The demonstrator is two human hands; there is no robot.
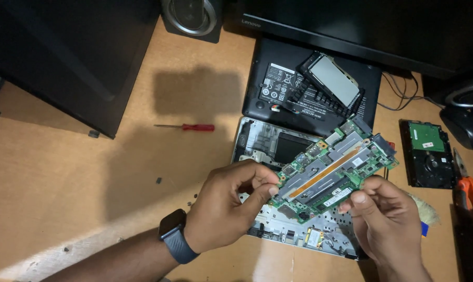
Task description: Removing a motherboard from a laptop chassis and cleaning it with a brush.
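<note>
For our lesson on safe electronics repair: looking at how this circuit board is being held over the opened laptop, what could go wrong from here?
1. The left hand and right hand pinch the board only at its edges, in mid-air; it could slip onto the laptop shell.
2. Bare fingers touch the board, so static or smudges may harm it.
3. Small loose bits, maybe screws, on the desk could get lost.
</note>
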